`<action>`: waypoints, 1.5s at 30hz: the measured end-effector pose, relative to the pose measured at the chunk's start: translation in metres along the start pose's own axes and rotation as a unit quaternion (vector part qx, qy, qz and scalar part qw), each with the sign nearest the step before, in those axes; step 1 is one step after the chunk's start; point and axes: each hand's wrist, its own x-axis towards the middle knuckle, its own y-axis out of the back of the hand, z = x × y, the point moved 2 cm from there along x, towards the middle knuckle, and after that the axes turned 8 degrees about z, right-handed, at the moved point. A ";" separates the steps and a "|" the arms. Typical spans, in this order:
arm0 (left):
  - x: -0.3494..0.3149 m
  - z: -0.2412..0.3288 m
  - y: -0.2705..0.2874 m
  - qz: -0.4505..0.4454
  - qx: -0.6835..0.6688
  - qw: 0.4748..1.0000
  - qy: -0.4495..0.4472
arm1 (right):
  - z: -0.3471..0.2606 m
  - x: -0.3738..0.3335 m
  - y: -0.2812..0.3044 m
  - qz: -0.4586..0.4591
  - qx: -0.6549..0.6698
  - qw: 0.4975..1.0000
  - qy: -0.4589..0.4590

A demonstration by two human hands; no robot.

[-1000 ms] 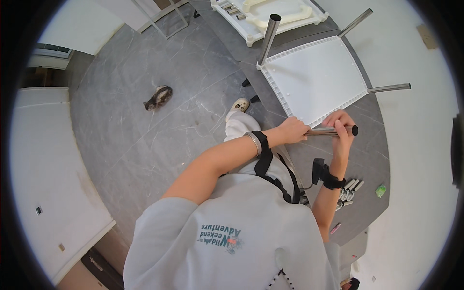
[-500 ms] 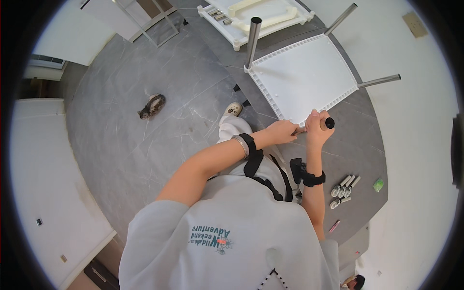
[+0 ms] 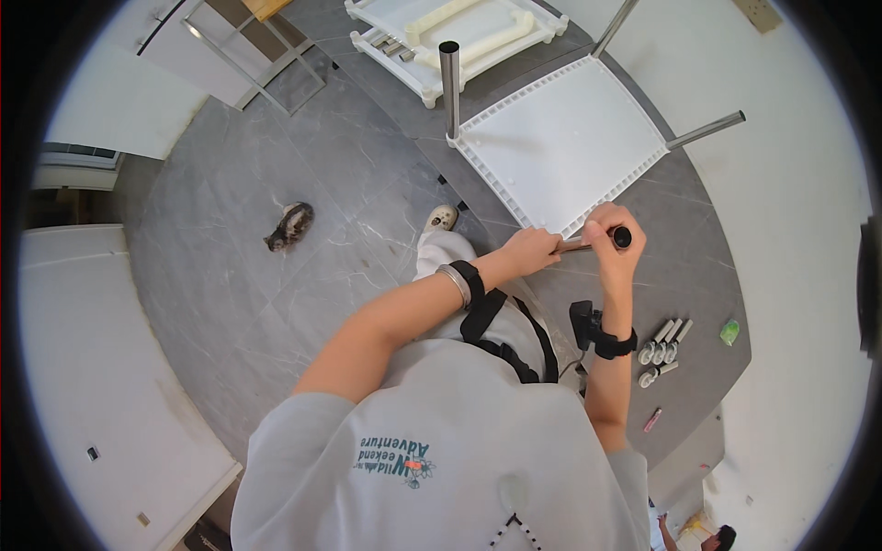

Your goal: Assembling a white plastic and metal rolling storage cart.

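Note:
A white plastic shelf panel (image 3: 565, 147) lies flat on the grey table, with metal tubes standing up from its corners. One steel tube (image 3: 450, 92) rises at its far left corner, and another tube (image 3: 706, 130) leans out at the right. At the near corner, my left hand (image 3: 533, 251) is closed around the base of a metal tube (image 3: 574, 245). My right hand (image 3: 614, 241) is wrapped round the same tube close to its dark open end, thumb lying along it. The joint between tube and panel is hidden by my left hand.
Several casters with stems (image 3: 660, 349), a green packet (image 3: 729, 332) and a pink stick-shaped item (image 3: 652, 421) lie on the table at right. More white shelf parts (image 3: 459, 46) sit at the back. A cat (image 3: 289, 227) is on the floor; another person (image 3: 721, 537) is at lower right.
The whole view has shifted slightly. My right hand has changed its hold, its thumb now stretched along the tube. My left hand keeps its grip at the panel's corner.

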 end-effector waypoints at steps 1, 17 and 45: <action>-0.002 0.002 0.000 0.000 -0.004 1.000 -0.003 | -0.005 0.002 0.001 -0.033 0.010 0.999 0.035; -0.001 0.004 0.009 -0.009 -0.020 0.999 -0.035 | 0.006 -0.007 -0.002 0.024 0.016 0.997 -0.072; 0.007 0.083 0.060 0.093 -0.378 0.921 -0.035 | -0.006 -0.003 -0.003 -0.137 0.030 0.988 -0.064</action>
